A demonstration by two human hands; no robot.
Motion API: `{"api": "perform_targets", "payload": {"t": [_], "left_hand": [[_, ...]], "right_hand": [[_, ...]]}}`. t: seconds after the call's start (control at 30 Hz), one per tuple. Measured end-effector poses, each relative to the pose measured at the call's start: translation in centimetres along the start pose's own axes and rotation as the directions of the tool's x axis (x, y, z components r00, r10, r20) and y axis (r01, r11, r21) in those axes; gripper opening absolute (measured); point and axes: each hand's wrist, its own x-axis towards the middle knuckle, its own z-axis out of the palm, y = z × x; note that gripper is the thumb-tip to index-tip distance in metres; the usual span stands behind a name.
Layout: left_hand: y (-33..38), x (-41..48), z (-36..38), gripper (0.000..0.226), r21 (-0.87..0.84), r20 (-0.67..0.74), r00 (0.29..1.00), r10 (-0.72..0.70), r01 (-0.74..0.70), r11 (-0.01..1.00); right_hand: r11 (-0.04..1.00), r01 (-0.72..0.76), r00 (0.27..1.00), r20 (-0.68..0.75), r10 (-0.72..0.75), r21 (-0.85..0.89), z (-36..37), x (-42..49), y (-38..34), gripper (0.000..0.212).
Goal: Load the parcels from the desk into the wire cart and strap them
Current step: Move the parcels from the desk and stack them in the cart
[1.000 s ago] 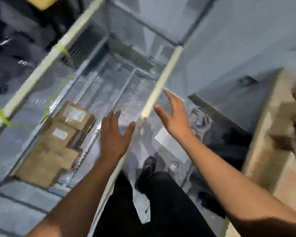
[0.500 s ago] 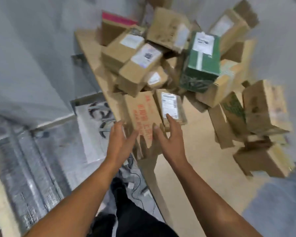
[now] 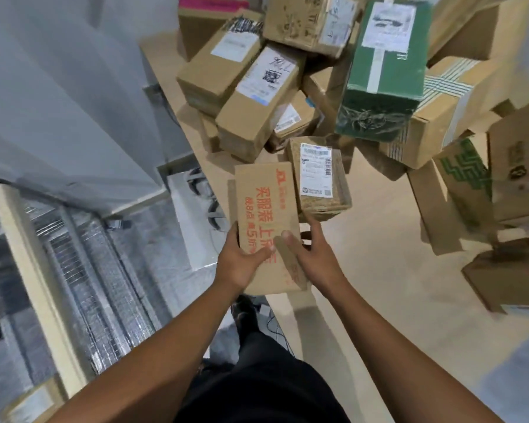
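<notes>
Hands (image 3: 280, 261) grip red-printed parcel (image 3: 264, 203) between them at desk (image 3: 379, 270) edge.

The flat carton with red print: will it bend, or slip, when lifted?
Probably stiff: the carton with red print shows flat faces though the left hand and right hand grip only its near half. Likely light, being thin. Slipping seems unlikely: matt cardboard, thumbs on top.
</notes>
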Motion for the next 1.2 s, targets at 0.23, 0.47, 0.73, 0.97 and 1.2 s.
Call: {"api": "perform_targets", "payload": {"t": [0.23, 0.47, 0.73, 0.97, 1.2], "left_hand": [[-1.2, -4.0, -2.0, 0.041, -0.289, 0.041, 0.998, -0.048, 0.058, 0.956], [-3.4, -8.1, -9.6, 0.056, -0.479, 0.022, 0.999, -0.04, 0.046, 0.876], [-7.8, -15.0, -23.3, 0.053, -0.644, -0.43, 0.902, -0.032, -0.282, 0.711], [-12.9, -21.1, -35.4, 0.046, -0.654, -0.697, 0.67, -0.254, -0.451, 0.608], [-21.3, -22.1, -42.5, 0.046, -0.779, -0.627, 0.535, -0.566, -0.441, 0.446]], "right_hand": [[0.997, 0.032, 0.999, 0.039, -0.03, -0.066, 2.3, -3.3, 1.1, 0.081], [0.976, 0.156, 0.97, 0.212, -0.123, -0.151, 7.6, -5.4, -2.9, 0.079], [0.879, 0.437, 0.751, 0.615, -0.239, -0.192, 24.4, -9.6, -11.4, 0.075], [0.747, 0.641, 0.519, 0.817, -0.252, -0.177, 41.3, -16.5, -14.7, 0.069], [0.651, 0.699, 0.332, 0.94, 0.073, -0.297, 57.1, -16.8, -13.3, 0.072]]}}
